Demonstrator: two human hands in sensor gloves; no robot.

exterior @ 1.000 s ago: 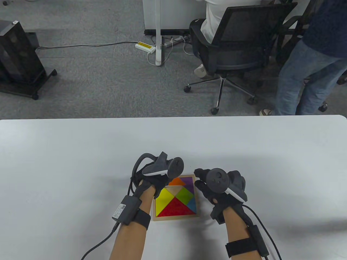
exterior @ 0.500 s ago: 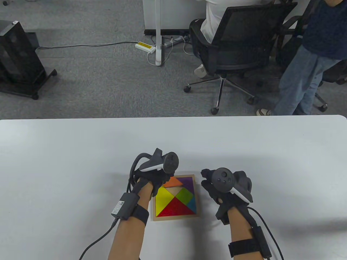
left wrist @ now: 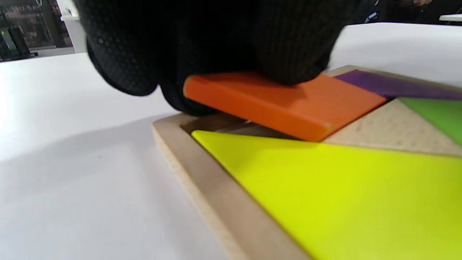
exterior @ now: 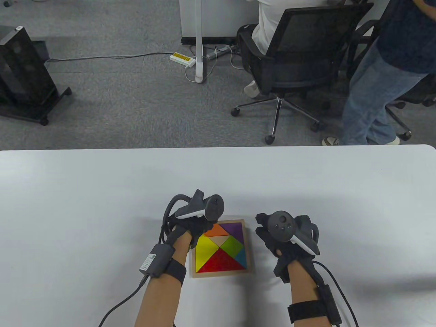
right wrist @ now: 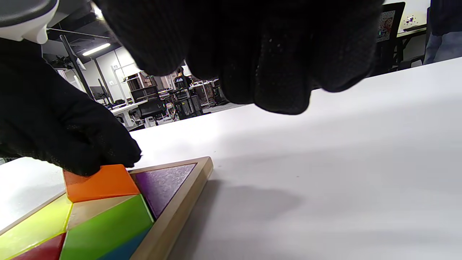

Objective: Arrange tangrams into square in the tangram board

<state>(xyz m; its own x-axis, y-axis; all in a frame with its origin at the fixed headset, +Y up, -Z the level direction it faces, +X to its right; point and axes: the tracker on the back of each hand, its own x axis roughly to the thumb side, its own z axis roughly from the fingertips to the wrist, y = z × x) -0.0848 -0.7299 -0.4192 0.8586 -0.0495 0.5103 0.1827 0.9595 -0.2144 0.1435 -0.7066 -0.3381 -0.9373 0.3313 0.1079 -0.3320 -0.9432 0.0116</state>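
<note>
The wooden tangram board [exterior: 249, 246] lies on the white table between my hands. In it sit the yellow [exterior: 205, 250], red [exterior: 221, 264], green [exterior: 233, 246], blue [exterior: 241, 259], purple [exterior: 234, 228] and plain wood [exterior: 219, 241] pieces. My left hand [exterior: 206, 229] pinches the orange piece [exterior: 217, 231] at the board's far left corner. In the left wrist view the orange piece [left wrist: 288, 104] is tilted, its left end raised above a gap beside the yellow piece [left wrist: 343, 191]. My right hand [exterior: 263, 229] hovers right of the board, fingers loosely curled, holding nothing.
Beyond the table's far edge stand a black office chair [exterior: 289, 61] with a seated person and a person in jeans [exterior: 374, 102] at the right. A black stand [exterior: 24, 75] is on the floor at the left. White table [exterior: 85, 190] surrounds the board.
My left hand has brought the orange piece down and left into the board's far left corner. My right hand has drawn away to the right of the board.
</note>
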